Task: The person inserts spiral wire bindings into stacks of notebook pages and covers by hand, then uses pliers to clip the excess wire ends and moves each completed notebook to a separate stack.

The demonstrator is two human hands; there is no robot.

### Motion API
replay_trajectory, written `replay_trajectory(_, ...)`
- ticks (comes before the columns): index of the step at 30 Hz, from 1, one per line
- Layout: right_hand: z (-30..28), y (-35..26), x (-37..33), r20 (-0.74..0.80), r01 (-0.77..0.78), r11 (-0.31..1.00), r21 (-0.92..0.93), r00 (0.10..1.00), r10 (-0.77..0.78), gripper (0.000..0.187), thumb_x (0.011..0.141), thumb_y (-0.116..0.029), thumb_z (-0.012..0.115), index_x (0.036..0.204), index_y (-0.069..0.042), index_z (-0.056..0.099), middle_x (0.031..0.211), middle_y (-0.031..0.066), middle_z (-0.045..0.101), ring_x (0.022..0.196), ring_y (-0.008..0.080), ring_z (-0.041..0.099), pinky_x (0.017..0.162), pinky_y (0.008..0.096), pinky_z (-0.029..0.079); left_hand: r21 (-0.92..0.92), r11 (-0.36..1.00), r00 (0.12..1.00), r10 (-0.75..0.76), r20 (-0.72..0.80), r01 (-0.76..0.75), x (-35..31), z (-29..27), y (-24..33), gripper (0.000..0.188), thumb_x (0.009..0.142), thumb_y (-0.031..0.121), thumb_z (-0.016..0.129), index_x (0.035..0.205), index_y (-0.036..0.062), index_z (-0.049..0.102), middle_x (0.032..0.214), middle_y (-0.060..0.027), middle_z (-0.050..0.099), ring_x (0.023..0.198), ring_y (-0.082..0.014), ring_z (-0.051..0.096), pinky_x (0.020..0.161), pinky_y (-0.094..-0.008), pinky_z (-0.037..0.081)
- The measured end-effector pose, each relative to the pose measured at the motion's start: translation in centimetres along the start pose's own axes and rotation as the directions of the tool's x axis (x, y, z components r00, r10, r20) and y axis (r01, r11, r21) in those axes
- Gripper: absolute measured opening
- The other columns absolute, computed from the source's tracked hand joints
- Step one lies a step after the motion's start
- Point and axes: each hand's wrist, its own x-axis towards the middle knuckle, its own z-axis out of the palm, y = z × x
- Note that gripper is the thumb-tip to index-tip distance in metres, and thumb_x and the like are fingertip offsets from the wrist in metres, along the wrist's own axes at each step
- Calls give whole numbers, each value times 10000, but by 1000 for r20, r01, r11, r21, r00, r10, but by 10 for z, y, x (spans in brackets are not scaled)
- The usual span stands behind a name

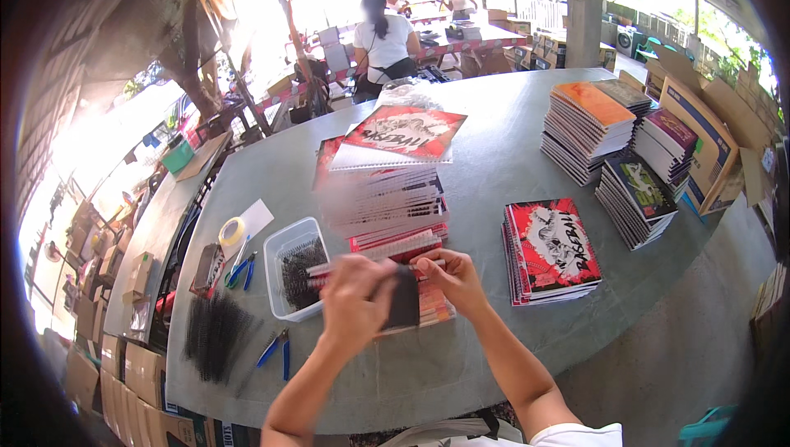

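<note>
In front of me is a notebook with a dark cover (401, 299), held at a steep tilt above the near end of the unbound notebook stack. My right hand (454, 284) pinches the top edge of this notebook between thumb and fingers. My left hand (355, 295), smeared by motion, is curled at its left side, and its exact grip does not show. Beside the left hand, a clear plastic tub (280, 303) holds many black spiral binding coils (303, 270). Behind my hands rises a tall stack of notebooks (395, 200), with a red-covered notebook (403, 134) on top.
Loose black coils (216, 336) and blue-handled pliers (276, 354) lie left. Beyond them are another cutter (240, 272) and a tape roll (231, 230). Red notebooks (553, 249) and orange-covered notebooks (588, 122) are stacked right, near a cardboard box (699, 138). A person (387, 44) stands beyond the table.
</note>
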Motion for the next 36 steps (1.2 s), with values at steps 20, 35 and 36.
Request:
replay_trajectory(20,-5,-6,0,100,97,994,-54,991,-91,206,898,-100,589,1076,0,610,935,9,637,828,44,535,727,187,433,69,998,950,-34,312,13,-54,47,26,280,712,74,687,987,98,640,868,-82,567,850,-264,563,715,-364,477)
replay_trajectory(35,-26,13,-12,-5,15,904,-428,1000,-19,231,844,6,514,1056,6,607,831,41,646,792,46,508,704,249,464,-56,992,913,128,387,-115,9,52,16,224,819,147,614,957,-28,598,879,-181,606,892,-342,566,794,-405,469)
replay_trajectory(36,-28,12,-13,-7,14,899,-437,1000,-18,231,844,6,514,1056,6,607,831,41,646,792,46,508,704,249,464,-64,991,915,130,381,-114,11,46,16,224,819,147,614,957,-28,598,879,-181,606,892,-342,566,794,-405,469)
